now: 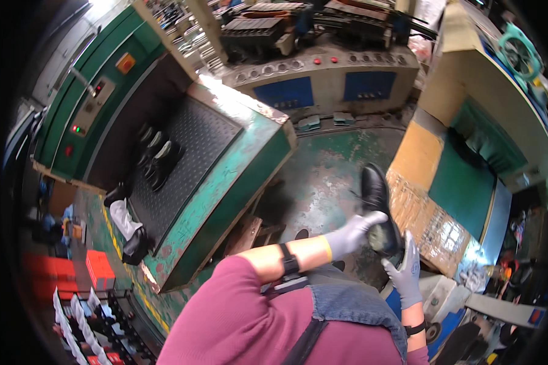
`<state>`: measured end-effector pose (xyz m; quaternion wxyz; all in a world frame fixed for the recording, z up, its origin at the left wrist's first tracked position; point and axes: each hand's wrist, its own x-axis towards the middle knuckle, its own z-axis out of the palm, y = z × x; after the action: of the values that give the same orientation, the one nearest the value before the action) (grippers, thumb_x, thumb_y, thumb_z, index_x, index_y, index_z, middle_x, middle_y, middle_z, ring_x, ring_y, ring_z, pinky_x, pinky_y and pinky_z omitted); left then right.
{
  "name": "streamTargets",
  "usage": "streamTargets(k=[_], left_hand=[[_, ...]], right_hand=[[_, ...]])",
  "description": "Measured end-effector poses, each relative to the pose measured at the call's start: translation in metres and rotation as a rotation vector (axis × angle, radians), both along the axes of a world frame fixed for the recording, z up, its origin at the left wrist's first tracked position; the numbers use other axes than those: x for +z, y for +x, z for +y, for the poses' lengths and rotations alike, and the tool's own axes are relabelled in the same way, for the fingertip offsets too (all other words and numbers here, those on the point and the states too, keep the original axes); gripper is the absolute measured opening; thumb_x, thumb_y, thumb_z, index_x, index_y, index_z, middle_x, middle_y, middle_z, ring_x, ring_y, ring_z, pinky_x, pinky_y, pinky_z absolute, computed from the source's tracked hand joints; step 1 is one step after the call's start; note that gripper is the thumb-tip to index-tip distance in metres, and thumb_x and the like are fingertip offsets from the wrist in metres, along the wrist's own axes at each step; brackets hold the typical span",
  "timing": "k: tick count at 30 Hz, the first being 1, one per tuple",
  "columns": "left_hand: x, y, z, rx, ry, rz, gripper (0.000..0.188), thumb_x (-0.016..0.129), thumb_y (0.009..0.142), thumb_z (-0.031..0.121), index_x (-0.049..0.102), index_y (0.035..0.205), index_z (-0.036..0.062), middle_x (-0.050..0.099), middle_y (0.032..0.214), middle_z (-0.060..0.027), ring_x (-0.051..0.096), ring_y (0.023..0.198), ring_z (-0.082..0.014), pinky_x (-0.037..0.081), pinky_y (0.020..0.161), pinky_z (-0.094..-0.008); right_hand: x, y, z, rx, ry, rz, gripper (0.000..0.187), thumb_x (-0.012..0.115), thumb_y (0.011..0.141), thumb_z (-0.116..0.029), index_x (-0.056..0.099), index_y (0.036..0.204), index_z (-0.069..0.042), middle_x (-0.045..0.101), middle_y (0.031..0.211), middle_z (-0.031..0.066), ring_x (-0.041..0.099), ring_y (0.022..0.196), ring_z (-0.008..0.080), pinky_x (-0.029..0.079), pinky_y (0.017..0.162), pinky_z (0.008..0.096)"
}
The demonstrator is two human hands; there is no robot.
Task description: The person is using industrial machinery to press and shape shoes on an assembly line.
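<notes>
A black leather shoe (375,190) is between my gloved hands, its toe pointing away from me and its pale-lined opening near me. My left hand (354,236), in a light grey glove, grips the side of the shoe by the opening. At the heel, my right hand (407,272), gloved alike, has its thumb on one side and its fingers along the other. The fingertips of both hands are partly hidden by the shoe. More black shoes (161,161) rest on the dark dimpled belt of the green machine at left.
The green machine (225,194) stands at left, its worn edge toward me. At right, a machine with a green belt (463,182) has a taped cardboard ledge (429,219). A control console (323,79) stands ahead. Red boxes (99,269) and a shoe rack (119,322) are lower left.
</notes>
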<state>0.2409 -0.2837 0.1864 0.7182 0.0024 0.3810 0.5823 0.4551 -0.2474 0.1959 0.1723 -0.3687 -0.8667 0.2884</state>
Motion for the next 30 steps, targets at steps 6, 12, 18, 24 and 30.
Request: streamTargets(k=[6, 12, 18, 24, 30], left_hand=[[0.012, -0.194, -0.088, 0.794, 0.153, 0.058, 0.050, 0.075, 0.084, 0.025, 0.053, 0.125, 0.0064, 0.060, 0.118, -0.0088, 0.060, 0.107, -0.0227, 0.048, 0.100, -0.0414], [-0.030, -0.424, -0.211, 1.569, 0.080, 0.016, 0.045, 0.077, 0.081, 0.031, 0.056, 0.116, 0.0123, 0.061, 0.110, -0.0068, 0.060, 0.099, -0.0230, 0.052, 0.089, -0.0430], [-0.007, -0.494, -0.222, 1.756, -0.429, 0.308, 0.062, 0.057, 0.084, 0.054, 0.039, 0.138, 0.0281, 0.042, 0.146, -0.0018, 0.035, 0.136, -0.0301, 0.021, 0.108, -0.0648], [-0.018, -0.529, -0.241, 1.771, -0.612, 0.291, 0.063, 0.052, 0.085, 0.058, 0.038, 0.141, 0.0320, 0.038, 0.151, 0.0019, 0.036, 0.137, -0.0300, 0.026, 0.106, -0.0633], [-0.067, -0.546, -0.234, 0.973, -1.128, 1.007, 0.053, 0.051, 0.089, 0.050, 0.056, 0.132, 0.0200, 0.059, 0.131, -0.0007, 0.051, 0.123, -0.0270, 0.043, 0.094, -0.0532]], right_hand=[[-0.061, -0.054, 0.011, 0.060, -0.218, -0.154, 0.076, 0.067, 0.084, -0.025, 0.032, 0.146, -0.001, 0.053, 0.133, 0.0228, 0.051, 0.124, 0.0363, 0.037, 0.106, 0.0434], [-0.100, -0.097, -0.013, 0.227, -0.293, -0.366, 0.073, 0.064, 0.086, -0.032, 0.032, 0.146, -0.006, 0.055, 0.131, 0.0222, 0.052, 0.120, 0.0373, 0.041, 0.101, 0.0435], [-0.099, -0.114, -0.015, 0.163, -0.322, -0.516, 0.066, 0.060, 0.088, -0.037, 0.039, 0.142, -0.005, 0.056, 0.130, 0.0220, 0.052, 0.121, 0.0367, 0.041, 0.101, 0.0443], [-0.112, -0.112, -0.026, 0.126, -0.373, -0.562, 0.064, 0.060, 0.088, -0.039, 0.042, 0.140, -0.005, 0.056, 0.131, 0.0211, 0.052, 0.123, 0.0360, 0.042, 0.102, 0.0433], [-0.144, -0.054, -0.046, -0.026, -0.474, -0.593, 0.062, 0.060, 0.088, -0.039, 0.046, 0.138, -0.006, 0.055, 0.133, 0.0208, 0.052, 0.124, 0.0342, 0.042, 0.103, 0.0414]])
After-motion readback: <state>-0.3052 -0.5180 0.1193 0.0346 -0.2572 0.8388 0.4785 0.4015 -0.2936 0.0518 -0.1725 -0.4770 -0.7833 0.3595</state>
